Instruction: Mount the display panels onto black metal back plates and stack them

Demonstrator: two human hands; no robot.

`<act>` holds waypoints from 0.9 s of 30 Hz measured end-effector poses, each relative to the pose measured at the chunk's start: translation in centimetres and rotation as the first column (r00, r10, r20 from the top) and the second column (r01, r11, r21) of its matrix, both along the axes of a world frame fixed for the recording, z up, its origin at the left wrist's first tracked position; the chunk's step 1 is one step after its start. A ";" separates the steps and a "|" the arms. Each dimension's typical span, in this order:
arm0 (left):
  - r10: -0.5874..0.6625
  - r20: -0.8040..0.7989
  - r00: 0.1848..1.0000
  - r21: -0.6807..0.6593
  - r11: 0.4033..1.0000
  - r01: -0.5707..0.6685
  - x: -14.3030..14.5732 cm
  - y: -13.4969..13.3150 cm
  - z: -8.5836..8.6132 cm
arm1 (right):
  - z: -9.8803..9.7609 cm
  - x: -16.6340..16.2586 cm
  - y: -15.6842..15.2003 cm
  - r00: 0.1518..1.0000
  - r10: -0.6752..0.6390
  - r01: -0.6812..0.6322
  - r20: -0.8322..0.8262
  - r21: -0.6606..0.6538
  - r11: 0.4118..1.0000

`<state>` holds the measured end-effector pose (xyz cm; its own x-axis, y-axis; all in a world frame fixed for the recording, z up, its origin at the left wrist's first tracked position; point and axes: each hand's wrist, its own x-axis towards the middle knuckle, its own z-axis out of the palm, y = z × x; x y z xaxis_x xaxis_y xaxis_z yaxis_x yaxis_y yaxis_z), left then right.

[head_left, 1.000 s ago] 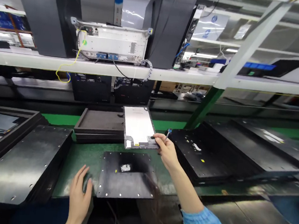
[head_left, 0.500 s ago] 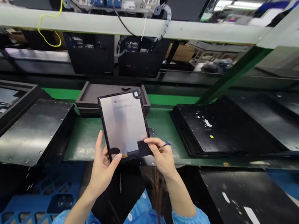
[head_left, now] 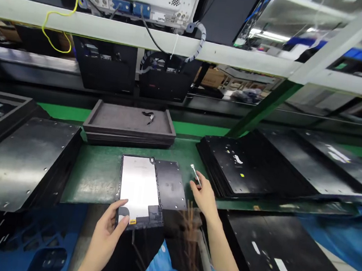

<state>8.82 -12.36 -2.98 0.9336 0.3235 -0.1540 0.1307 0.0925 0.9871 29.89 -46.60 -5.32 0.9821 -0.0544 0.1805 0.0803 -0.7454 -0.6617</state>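
Likely light, stiff yet fragile, the display panel [head_left: 138,185] is rightly pinched at its frame corner by the left hand [head_left: 106,234], a slim tool [head_left: 195,174] by the right hand [head_left: 207,196].

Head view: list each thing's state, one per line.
Silver-faced tablet panel in black frame, lying flat on flat black metal plate.
Left hand, pinching the panel's near corner.
Right hand, closed on thin white-tipped tool.
Shallow black tray, holding one small black cable piece.
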 end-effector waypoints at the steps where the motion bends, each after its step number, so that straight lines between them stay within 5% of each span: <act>1: -0.024 -0.004 1.000 0.002 1.000 0.024 0.5 0.1 0.0 | 0.2 0.3 0.5 0.999 -0.017 0.020 0.039 -0.080 0.997; 5: -0.185 -0.062 0.981 0.017 0.982 0.186 2.9 0.7 0.8 | 3.9 2.4 4.3 0.976 0.032 0.023 0.213 -0.252 0.967; 9: -0.215 -0.133 0.967 0.397 0.883 0.251 4.5 1.4 1.9 | 9.9 8.2 10.4 0.932 0.229 -0.175 0.282 -0.204 0.963; 12: -0.206 -0.191 0.960 0.620 0.733 0.281 5.3 2.2 2.4 | 13.3 14.3 15.5 0.914 0.373 -0.319 0.160 -0.286 0.904; 18: -0.198 -0.336 0.921 0.701 0.600 0.385 6.3 3.2 2.6 | 15.7 22.9 22.6 0.786 0.616 -0.598 -0.050 -0.314 0.738; 23: -0.245 -0.314 0.917 0.657 0.641 0.397 5.8 3.5 1.8 | 16.0 21.6 22.7 0.770 0.637 -0.611 0.047 -0.233 0.756; 25: -0.280 -0.267 0.922 0.638 0.666 0.386 5.5 3.7 0.9 | 15.7 18.6 21.4 0.764 0.628 -0.631 0.144 -0.032 0.775; 27: -0.287 -0.207 0.935 0.662 0.663 0.350 5.3 3.7 -0.3 | 15.1 14.6 19.7 0.767 0.603 -0.641 0.220 0.292 0.710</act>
<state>14.14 -8.65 -3.25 0.9945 0.0531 -0.0900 0.1027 -0.6590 0.7451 44.52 -26.92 9.76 0.7920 0.4873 0.3678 0.5262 -0.2392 -0.8160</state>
